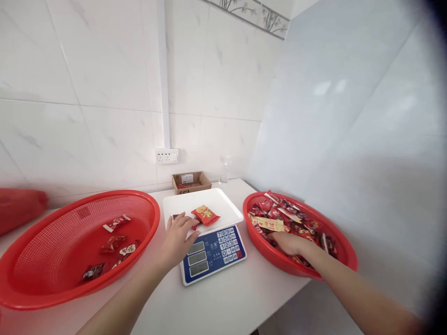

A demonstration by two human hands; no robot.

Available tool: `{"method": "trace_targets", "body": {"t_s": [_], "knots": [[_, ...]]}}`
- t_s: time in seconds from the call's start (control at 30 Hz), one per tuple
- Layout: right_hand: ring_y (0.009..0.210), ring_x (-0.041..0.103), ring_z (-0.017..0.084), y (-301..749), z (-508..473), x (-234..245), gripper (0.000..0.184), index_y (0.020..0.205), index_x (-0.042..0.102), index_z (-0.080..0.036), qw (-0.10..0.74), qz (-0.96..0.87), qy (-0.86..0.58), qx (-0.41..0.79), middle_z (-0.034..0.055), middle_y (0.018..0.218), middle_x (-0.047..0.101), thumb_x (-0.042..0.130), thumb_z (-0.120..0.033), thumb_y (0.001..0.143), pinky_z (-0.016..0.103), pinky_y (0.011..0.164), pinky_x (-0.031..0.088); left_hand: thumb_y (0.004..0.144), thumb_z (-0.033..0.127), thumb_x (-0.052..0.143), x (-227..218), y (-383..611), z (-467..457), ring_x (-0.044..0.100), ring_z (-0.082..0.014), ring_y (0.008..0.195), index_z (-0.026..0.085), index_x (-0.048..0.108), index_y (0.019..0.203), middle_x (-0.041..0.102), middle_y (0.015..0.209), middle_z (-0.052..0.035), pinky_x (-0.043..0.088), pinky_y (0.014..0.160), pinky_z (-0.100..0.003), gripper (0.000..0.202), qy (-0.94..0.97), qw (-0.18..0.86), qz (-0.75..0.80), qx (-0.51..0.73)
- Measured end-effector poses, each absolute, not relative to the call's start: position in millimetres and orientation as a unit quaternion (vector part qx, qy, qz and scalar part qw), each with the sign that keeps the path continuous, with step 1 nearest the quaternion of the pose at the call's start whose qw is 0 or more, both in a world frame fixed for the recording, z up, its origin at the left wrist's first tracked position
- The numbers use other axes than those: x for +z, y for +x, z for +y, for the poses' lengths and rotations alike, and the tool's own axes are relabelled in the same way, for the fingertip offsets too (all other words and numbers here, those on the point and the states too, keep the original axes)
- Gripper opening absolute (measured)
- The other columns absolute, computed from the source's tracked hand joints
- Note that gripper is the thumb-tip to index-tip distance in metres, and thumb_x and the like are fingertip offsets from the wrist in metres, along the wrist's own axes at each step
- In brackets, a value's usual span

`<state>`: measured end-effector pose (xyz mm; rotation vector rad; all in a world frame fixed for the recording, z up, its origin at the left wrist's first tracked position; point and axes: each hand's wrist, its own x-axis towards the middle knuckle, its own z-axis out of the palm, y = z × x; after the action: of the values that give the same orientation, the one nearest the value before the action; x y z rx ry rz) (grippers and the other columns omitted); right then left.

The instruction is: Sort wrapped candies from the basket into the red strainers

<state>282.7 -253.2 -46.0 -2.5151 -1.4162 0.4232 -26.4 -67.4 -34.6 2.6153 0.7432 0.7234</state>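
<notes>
Red packets (289, 216) fill the right basket (265, 253), where the right hand (289, 243) digs among them, its grip hidden. The left hand (178, 237), fingers loose, touches a dark packet (194, 225) on the scale's white tray (209, 197).

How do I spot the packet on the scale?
Between the red baskets sits a blue-faced scale with a white tray. On it, beyond the left hand, lies the packet: bright orange-red, unlike the darker one under that hand.
</notes>
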Motion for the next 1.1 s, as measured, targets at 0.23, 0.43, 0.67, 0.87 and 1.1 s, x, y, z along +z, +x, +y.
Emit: {"method": "trace_targets", "body": {"t_s": [0.23,0.43,0.67,0.87,1.1], "knots": [[0.074,0.062,0.020,313.7,-257.3,-22.0,0.016,0.080,0.059,-0.018,0.092,-0.446,-0.888,0.070,0.0083,0.080,0.068,0.045,-0.025,0.080,0.027,0.063,0.040,0.086,0.037,0.043,-39.0,-44.4,-68.5,0.040,-0.0289,0.122,0.028,0.059,0.106,0.058,0.118,-0.0049,0.025,0.101,-0.056,0.027,0.915,0.140,0.248,0.287],[0.083,0.062,0.022,328.9,-256.7,-24.7,0.025,0.091,0.058,-0.018,0.080,-0.404,-0.911,0.008,0.0106,0.090,0.067,0.047,-0.036,0.080,0.027,0.064,0.039,0.085,0.041,0.045,-44.5,-57.9,-74.0,0.042,-0.0274,0.122,0.028,0.058,0.108,0.058,0.119,-0.0042,0.030,0.102,-0.052,0.029,0.903,0.138,0.249,0.320],[0.078,0.062,0.021,322.1,-249.1,-21.6,0.020,0.085,0.059,-0.019,0.055,-0.402,-0.914,-0.003,0.0084,0.084,0.068,0.049,-0.034,0.078,0.025,0.060,0.038,0.085,0.042,0.046,-50.1,-65.9,-81.6,0.044,-0.0260,0.120,0.027,0.059,0.106,0.061,0.114,-0.0043,0.030,0.102,-0.050,0.029,0.899,0.147,0.246,0.332],[0.075,0.061,0.019,319.0,-244.7,-11.9,0.020,0.073,0.056,-0.018,0.092,-0.408,-0.908,-0.003,0.0079,0.083,0.068,0.047,-0.035,0.079,0.024,0.061,0.038,0.085,0.040,0.045,-53.5,-68.0,-81.0,0.046,-0.0255,0.118,0.027,0.060,0.104,0.060,0.113,-0.0047,0.037,0.098,-0.048,0.028,0.898,0.163,0.247,0.326],[0.070,0.061,0.018,286.4,-226.3,10.5,0.019,0.071,0.058,-0.019,0.269,-0.404,-0.873,0.048,0.0042,0.075,0.068,0.047,-0.035,0.077,0.024,0.059,0.040,0.085,0.033,0.047,-52.2,-65.0,-87.8,0.047,-0.0257,0.117,0.025,0.060,0.103,0.060,0.113,-0.0060,0.040,0.097,-0.047,0.024,0.896,0.181,0.237,0.328]]}}
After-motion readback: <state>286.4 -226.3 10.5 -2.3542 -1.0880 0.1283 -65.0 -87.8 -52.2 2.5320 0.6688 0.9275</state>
